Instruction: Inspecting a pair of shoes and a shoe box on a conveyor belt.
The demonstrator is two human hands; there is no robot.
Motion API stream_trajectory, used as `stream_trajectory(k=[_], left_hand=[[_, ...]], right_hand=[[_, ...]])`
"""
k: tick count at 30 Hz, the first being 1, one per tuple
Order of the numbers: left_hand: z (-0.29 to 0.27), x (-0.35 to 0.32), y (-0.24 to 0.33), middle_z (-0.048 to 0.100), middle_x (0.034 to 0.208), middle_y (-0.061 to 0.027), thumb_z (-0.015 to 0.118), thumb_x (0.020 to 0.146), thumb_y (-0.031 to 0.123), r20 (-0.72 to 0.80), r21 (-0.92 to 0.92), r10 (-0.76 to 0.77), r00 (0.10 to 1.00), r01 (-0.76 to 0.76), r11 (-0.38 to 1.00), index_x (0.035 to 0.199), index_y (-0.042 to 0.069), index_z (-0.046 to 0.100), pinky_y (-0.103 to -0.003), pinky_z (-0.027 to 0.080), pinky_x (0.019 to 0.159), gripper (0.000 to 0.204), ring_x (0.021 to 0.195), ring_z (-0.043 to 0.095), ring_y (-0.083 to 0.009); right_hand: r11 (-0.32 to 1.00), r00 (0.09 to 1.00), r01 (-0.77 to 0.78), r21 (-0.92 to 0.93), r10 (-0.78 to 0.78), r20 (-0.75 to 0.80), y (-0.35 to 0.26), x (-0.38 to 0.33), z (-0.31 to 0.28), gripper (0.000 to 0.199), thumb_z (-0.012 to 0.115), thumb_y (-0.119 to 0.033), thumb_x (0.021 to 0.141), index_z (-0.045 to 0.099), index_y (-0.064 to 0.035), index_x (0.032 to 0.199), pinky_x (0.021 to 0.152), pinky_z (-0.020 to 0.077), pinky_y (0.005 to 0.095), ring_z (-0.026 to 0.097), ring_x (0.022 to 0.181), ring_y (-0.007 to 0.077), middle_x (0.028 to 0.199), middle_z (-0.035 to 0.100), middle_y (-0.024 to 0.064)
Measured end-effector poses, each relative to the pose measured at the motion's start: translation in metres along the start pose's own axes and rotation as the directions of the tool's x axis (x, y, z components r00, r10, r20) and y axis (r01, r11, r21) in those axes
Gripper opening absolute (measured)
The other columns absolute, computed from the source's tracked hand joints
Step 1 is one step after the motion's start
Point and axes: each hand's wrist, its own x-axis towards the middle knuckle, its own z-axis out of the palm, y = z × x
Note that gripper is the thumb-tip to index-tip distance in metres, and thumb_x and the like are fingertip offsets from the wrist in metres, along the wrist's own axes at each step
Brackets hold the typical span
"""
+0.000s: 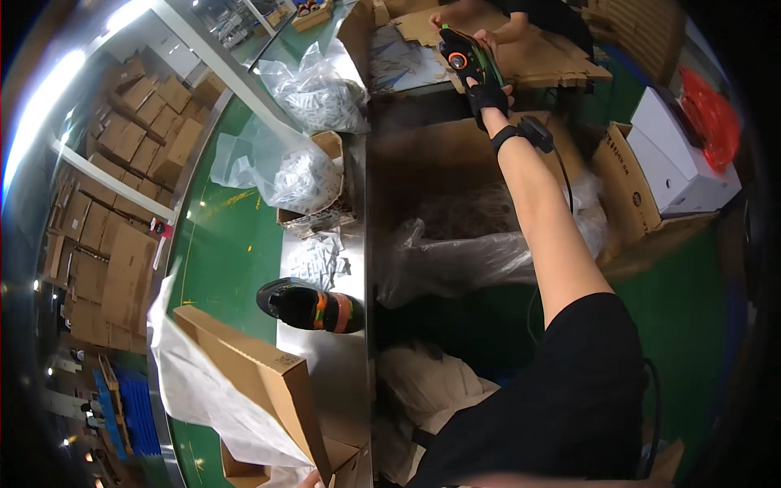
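Observation:
My right hand (488,99), in a black glove or wrap, reaches far forward and is closed around a black shoe (465,58) with orange and green trim. A co-worker's hand (488,38) is right beside that shoe; whether it touches cannot be told. At the lower edge, only fingertips of my left hand (310,479) show, pinching white tissue paper (213,398) by an open brown shoebox (244,370). The paper drapes over the box's raised side. A similar black shoe (305,307) lies on the metal bench beyond the box.
Small white packets (317,260) lie loose on the bench (332,370). Behind them are a carton (325,213) with a bag of packets and another clear bag (321,102). To the right stand a large carton with plastic film (472,256), a white box (683,159) and a red bag (709,118).

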Motion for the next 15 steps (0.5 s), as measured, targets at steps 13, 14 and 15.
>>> stream_trajectory(k=[13, 14, 15], left_hand=[[-0.057, -0.033, 0.007, 0.047, 0.127, -0.0174, 0.058, 0.091, 0.026, -0.306, -0.517, 0.059, 0.95, -0.218, 0.827, 0.137, 0.002, 0.031, -0.041, 0.046, 0.09, 0.058, 0.113, 0.051, -0.0289], [-0.053, -0.045, 0.03, 0.052, 0.121, -0.0181, 0.055, 0.092, 0.027, -0.428, -0.484, 0.074, 0.901, -0.298, 0.823, 0.134, 0.0, 0.035, -0.042, 0.047, 0.087, 0.054, 0.106, 0.055, -0.0292], [-0.048, -0.054, 0.043, 0.052, 0.121, -0.0181, 0.055, 0.092, 0.027, -0.433, -0.487, 0.072, 0.898, -0.301, 0.82, 0.134, 0.0, 0.035, -0.042, 0.047, 0.087, 0.054, 0.106, 0.055, -0.0292]], right_hand=[[0.868, 0.748, -0.096, 0.487, -0.26, 0.611, 0.113, 0.04, -0.066, 0.071, 0.083, -0.038, 0.061, 0.055, 0.0069, 0.108, 0.074, 0.0484, 0.0288, 0.062, 0.077, 0.0189, 0.09, 0.063, 0.0105], [0.865, 0.775, -0.049, 0.5, -0.283, 0.566, 0.109, 0.032, -0.071, 0.061, 0.083, -0.036, 0.062, 0.058, 0.0025, 0.103, 0.072, 0.048, 0.0284, 0.06, 0.078, 0.016, 0.089, 0.063, 0.008], [0.799, 0.722, -0.021, 0.601, -0.404, 0.562, 0.098, 0.009, -0.086, 0.063, 0.083, -0.036, 0.062, 0.057, 0.0002, 0.107, 0.072, 0.0477, 0.0281, 0.059, 0.081, 0.0141, 0.092, 0.063, 0.0057]])
